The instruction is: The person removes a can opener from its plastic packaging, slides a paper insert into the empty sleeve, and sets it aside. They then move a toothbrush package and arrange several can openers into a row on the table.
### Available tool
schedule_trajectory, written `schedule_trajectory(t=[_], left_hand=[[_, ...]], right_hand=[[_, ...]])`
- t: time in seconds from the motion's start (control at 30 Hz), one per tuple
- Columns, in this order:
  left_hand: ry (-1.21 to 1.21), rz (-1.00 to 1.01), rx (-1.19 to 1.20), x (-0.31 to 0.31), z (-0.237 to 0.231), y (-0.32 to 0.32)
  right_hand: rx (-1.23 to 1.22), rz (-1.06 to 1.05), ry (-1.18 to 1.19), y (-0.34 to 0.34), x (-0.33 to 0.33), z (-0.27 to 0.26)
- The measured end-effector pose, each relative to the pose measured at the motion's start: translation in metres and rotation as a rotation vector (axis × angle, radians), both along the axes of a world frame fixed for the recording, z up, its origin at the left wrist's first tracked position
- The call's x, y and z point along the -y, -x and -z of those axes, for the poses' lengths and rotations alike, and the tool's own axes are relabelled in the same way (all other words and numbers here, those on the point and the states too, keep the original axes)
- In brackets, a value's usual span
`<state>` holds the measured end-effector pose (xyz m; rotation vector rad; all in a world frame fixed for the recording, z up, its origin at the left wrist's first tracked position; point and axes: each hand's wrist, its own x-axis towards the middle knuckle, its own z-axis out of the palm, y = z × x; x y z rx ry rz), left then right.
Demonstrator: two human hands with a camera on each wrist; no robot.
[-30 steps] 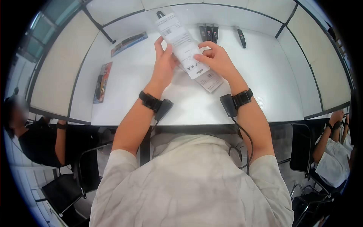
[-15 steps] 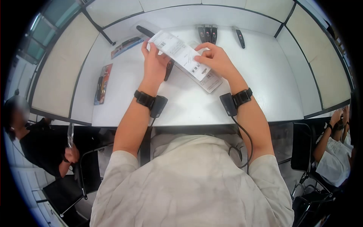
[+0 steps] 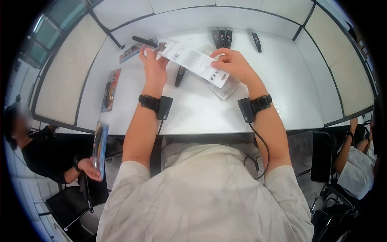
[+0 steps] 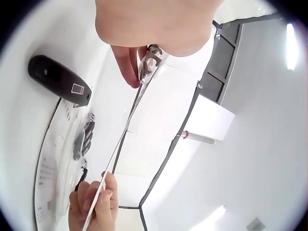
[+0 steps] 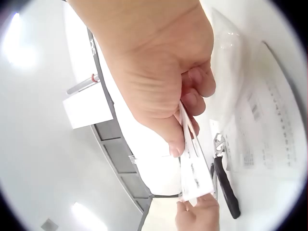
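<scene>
In the head view a white-backed blister pack (image 3: 193,60) slants between both hands above the table. A black-handled opener (image 3: 144,41) with a notched metal head sticks out of its left end. My left hand (image 3: 154,70) grips the opener near its head, beside the clear plastic; part of this grip is hidden. At the other end my right hand (image 3: 238,66) pinches the card between thumb and fingers, as the right wrist view shows. Another black-handled opener (image 3: 179,76) lies on the table below the pack. A second pack (image 3: 225,90) lies partly beneath the held one.
Three black-handled tools (image 3: 222,38) lie side by side at the back, and one more (image 3: 256,42) lies to their right. Colourful packs (image 3: 111,89) lie at the left. Low white panels (image 3: 340,76) surround the table (image 3: 282,105). A person at the left holds a pack (image 3: 99,151).
My left hand has moved left, and the held pack has swung flatter. More of the opener's handle shows beyond the pack. The opener on the table has come into sight. The person at left has raised a pack.
</scene>
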<state>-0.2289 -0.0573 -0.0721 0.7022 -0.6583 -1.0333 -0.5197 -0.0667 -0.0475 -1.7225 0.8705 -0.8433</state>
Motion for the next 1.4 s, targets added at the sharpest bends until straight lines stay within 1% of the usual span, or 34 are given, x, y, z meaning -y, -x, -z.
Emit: schedule_trajectory(t=[0.07, 0.17, 0.27, 0.37, 0.43, 0.53, 0.6, 0.7, 0.83, 0.93, 1.03, 1.13, 1.23, 1.27, 1.4], left_hand=[[-0.017, -0.037, 0.015, 0.003, 0.001, -0.009], [-0.102, -0.073, 0.034, 0.005, -0.002, -0.018], [-0.088, -0.073, 0.007, 0.004, -0.003, -0.018], [-0.158, -0.055, 0.024, 0.013, 0.006, -0.026], [-0.191, -0.049, 0.122, 0.014, 0.009, -0.028], [-0.307, -0.173, 0.309, 0.017, 0.013, -0.031], [-0.355, -0.241, 0.407, 0.013, 0.006, -0.026], [-0.343, -0.268, 0.544, 0.015, 0.009, -0.032], [-0.35, -0.285, 0.6, 0.018, 0.011, -0.033], [-0.379, -0.266, 0.612, 0.01, 0.003, -0.028], [-0.295, -0.321, 0.653, 0.014, 0.008, -0.03], [-0.326, -0.33, 0.658, 0.008, 0.0, -0.025], [-0.243, -0.395, 0.746, 0.019, 0.014, -0.035], [-0.238, -0.451, 0.812, 0.02, 0.011, -0.035], [-0.276, -0.509, 0.954, 0.011, 0.005, -0.028]], right_hand=[[-0.001, 0.013, 0.017, 0.003, 0.002, -0.001], [0.072, 0.042, -0.029, 0.01, 0.002, -0.005], [0.206, 0.077, -0.061, 0.014, 0.008, -0.001], [0.294, 0.092, -0.107, 0.014, 0.013, 0.004], [0.326, 0.1, -0.114, 0.015, 0.012, 0.003], [0.378, 0.084, -0.129, 0.017, 0.019, 0.009], [0.412, 0.082, -0.141, 0.019, 0.021, 0.01], [0.455, 0.092, -0.163, 0.019, 0.021, 0.01], [0.489, 0.128, -0.182, 0.018, 0.018, 0.007], [0.486, 0.17, -0.176, 0.019, 0.021, 0.011], [0.465, 0.213, -0.188, 0.021, 0.025, 0.012], [0.451, 0.242, -0.202, 0.021, 0.027, 0.013], [0.456, 0.242, -0.209, 0.02, 0.026, 0.013], [0.46, 0.24, -0.211, 0.02, 0.025, 0.012], [0.462, 0.252, -0.222, 0.02, 0.023, 0.011]])
